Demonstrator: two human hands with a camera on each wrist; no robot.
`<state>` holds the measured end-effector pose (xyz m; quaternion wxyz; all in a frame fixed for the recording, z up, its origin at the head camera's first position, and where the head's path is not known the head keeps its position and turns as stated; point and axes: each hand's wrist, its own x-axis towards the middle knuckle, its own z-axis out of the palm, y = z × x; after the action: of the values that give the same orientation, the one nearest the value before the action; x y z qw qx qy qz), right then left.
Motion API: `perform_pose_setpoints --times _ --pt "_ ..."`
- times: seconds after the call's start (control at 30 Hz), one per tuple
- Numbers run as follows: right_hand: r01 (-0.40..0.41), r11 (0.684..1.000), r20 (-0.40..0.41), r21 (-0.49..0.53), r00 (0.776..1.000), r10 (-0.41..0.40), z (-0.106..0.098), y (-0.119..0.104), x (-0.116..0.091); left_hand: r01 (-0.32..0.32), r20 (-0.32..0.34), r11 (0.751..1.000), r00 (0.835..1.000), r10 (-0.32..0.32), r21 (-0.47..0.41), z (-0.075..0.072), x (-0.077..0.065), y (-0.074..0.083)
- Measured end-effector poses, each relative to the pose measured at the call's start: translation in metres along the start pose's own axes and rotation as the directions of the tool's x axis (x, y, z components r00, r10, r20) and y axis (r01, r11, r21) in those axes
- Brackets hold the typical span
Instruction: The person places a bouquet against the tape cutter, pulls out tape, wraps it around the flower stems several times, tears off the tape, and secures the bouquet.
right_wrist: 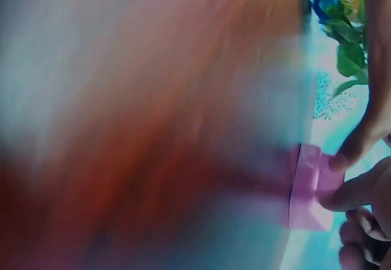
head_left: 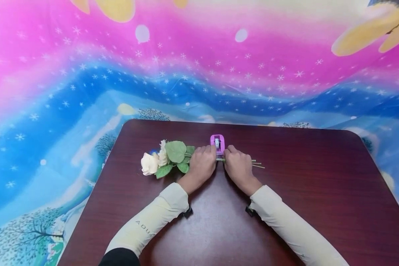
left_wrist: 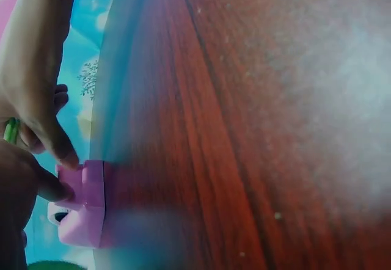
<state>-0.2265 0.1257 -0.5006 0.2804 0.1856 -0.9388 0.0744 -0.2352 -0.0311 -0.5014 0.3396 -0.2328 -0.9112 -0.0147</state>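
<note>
A small bunch of roses lies across the table, with a cream rose (head_left: 149, 164) at its left end, green leaves (head_left: 176, 151), and a blue rose (right_wrist: 328, 1) seen in the right wrist view. My left hand (head_left: 203, 162) grips the green stems beside the leaves. Close by, my right hand (head_left: 239, 166) holds the same stems, whose cut ends (head_left: 258, 165) stick out to the right. A pink tape dispenser (head_left: 217, 139) stands just beyond both hands. Both wrist views show the thumbs at the dispenser; whether they pull tape cannot be made out.
The dark red-brown wooden table (head_left: 319, 192) has rounded far corners. Behind it hangs a pink and blue cloth (head_left: 199, 66) with snowflakes and trees. Pale sleeves (head_left: 149, 218) cover the forearms, with small black devices (head_left: 187, 211) under the wrists.
</note>
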Motion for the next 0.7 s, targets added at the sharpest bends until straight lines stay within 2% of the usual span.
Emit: perform_pose_setpoints --times 0.1,0.23,0.47,0.6,0.7 --pt "0.015 0.997 0.084 0.073 0.996 -0.021 -0.006 0.006 0.001 0.003 0.089 0.998 0.996 0.002 -0.057 -0.007 -0.002 0.002" --pt "0.019 0.980 0.174 0.198 0.983 -0.054 -0.012 0.015 0.002 0.033 0.198 0.991 0.980 -0.006 -0.133 -0.017 -0.008 0.004" --pt "0.025 0.965 0.240 0.262 0.967 -0.090 -0.014 0.025 -0.004 0.014 0.253 0.976 0.967 0.043 -0.219 -0.032 -0.009 0.004" --pt "0.048 0.952 0.247 0.303 0.961 -0.127 -0.016 0.026 -0.009 0.031 0.311 0.960 0.948 0.059 -0.278 -0.040 -0.007 0.000" --pt "0.057 0.943 0.261 0.329 0.954 -0.149 -0.019 0.027 -0.011 0.046 0.338 0.958 0.940 0.055 -0.284 -0.043 -0.006 -0.002"
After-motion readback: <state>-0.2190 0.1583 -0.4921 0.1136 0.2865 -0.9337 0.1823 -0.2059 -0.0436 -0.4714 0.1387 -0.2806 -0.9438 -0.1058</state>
